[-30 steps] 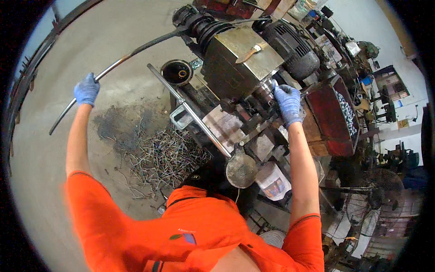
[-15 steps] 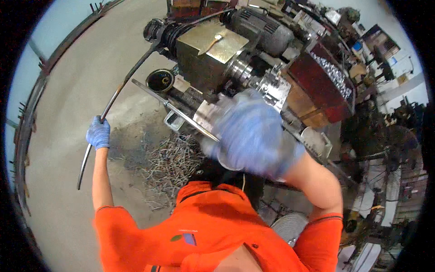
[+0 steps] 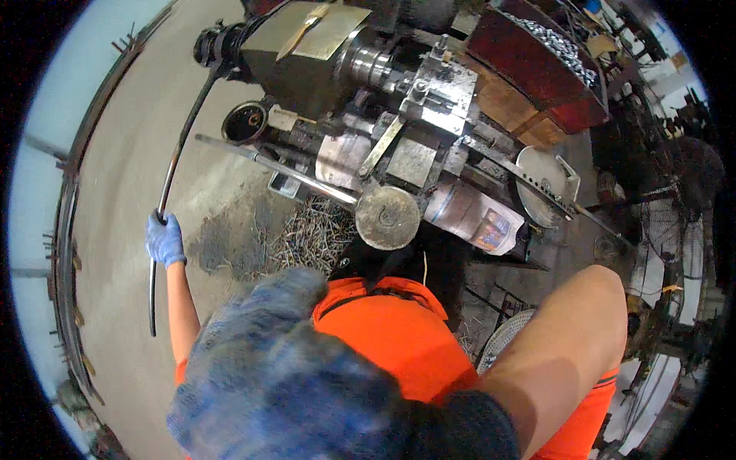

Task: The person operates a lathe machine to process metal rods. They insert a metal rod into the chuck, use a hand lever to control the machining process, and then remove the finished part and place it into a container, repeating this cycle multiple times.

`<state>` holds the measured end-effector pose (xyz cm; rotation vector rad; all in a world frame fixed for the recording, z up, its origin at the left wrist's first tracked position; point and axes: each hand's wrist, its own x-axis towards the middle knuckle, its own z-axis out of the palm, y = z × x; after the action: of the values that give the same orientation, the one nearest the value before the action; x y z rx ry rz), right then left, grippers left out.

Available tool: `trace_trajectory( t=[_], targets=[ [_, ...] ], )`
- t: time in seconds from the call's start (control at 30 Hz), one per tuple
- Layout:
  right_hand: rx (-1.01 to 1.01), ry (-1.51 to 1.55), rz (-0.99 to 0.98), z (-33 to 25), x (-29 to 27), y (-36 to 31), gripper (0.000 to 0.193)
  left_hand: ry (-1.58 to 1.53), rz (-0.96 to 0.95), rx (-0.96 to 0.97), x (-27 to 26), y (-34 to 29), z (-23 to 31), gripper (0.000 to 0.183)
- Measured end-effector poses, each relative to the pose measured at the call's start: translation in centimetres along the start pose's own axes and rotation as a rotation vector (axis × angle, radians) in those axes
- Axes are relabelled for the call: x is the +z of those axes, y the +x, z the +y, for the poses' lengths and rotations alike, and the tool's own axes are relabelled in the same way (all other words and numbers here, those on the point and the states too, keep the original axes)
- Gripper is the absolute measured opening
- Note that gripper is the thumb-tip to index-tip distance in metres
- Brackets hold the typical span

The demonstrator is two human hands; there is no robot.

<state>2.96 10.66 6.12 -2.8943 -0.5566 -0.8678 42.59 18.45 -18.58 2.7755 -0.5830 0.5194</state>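
My left hand [image 3: 165, 239], in a blue knit glove, is wrapped round the lower part of a long dark metal lever [image 3: 186, 138]. The lever's upper end meets the left end of a small lathe [image 3: 287, 69]. Large and close in front of me is my right hand [image 3: 284, 368], in a stained blue-grey glove, raised over my orange shirt. Motion smears it and its fingers cannot be made out clearly. Beyond it stand the lathe's shiny spindle [image 3: 372, 67], its tool slide [image 3: 441, 96] and a round grey disc [image 3: 387, 218] at the near side.
A wooden-handled brush [image 3: 303, 32] lies on the headstock. Metal shavings [image 3: 316, 234] are heaped on the floor. Small shiny parts [image 3: 553, 44] fill a dark red bin [image 3: 502, 50]. A bright rod [image 3: 280, 170] and a black-rimmed handwheel [image 3: 245, 123] jut towards the left.
My right hand has come back from over the lathe to close in front of me, uncovering the slide and disc. My left hand still grips the lever. The lathe sits higher in view.
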Motion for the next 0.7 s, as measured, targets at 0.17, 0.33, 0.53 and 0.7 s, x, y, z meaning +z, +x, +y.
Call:
trace_trajectory(
  t=[0.17, 0.33, 0.53, 0.7],
  targets=[
    [0.058, -0.043, 0.049, 1.6, -0.8, -0.1, 0.019, -0.043, 0.427, 0.445, -0.8, -3.1, 3.6, 0.033],
    [0.434, 0.025, -0.055, 6.4, -1.0, -3.5, 0.024, -0.619, -0.554, 0.252, 10.8, -5.9, 4.7, 0.036],
    [1.045, -0.009, -0.222, 6.4, -0.5, -17.2, 0.039, -0.366, -0.761, 0.374, 25.2, -5.9, 9.6, 0.039],
    [1.516, -0.035, -0.200, 0.8, -1.5, -29.4, 0.035, 0.129, -0.767, 0.847, 24.7, -5.2, 14.2, 0.042]
  ],
)
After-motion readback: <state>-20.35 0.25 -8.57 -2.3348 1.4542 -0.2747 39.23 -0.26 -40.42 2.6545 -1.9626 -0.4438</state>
